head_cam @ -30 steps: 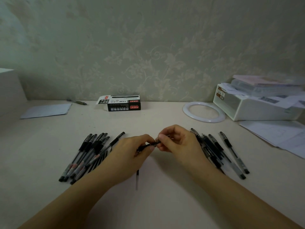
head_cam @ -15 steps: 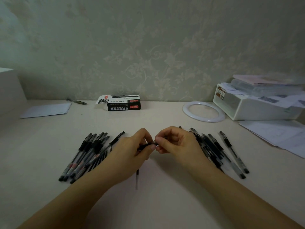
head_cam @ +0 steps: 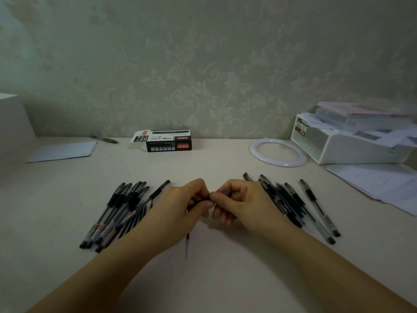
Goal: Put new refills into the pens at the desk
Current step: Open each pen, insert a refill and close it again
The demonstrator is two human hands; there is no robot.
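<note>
Fingers (head_cam: 203,205) of both hands curl in toward each other at the middle of the desk (head_cam: 214,279), pinching one short dark pen part (head_cam: 199,201) between them; most of it is hidden by the fingertips, so whether it is a barrel, a tip or a cap cannot be told. Going from the left: a flat sheet of paper (head_cam: 62,151) lies far left, with a lone pen (head_cam: 105,139) just beyond it by the wall, and nearer sits a fanned pile of black pens (head_cam: 117,211) touching one another, their far ends spread apart. Behind, near the wall, stands an opened black and white refill box (head_cam: 165,141). The left hand (head_cam: 178,213) comes next, its forearm overlapping the near edge of the pile, thumb and forefinger closed on the dark part. A thin pale refill (head_cam: 186,247) lies on the desk under that hand, pointing toward the near edge. The right hand (head_cam: 243,204) meets the left, thumb and fingers pinching the same part. Just right of it lies a second pile of black pens (head_cam: 293,204), a few lying apart at its right side. Farther right, a white ring (head_cam: 253,152) lies flat, then a white tray (head_cam: 338,150) stacked with papers, and loose sheets (head_cam: 383,184) at the edge
</note>
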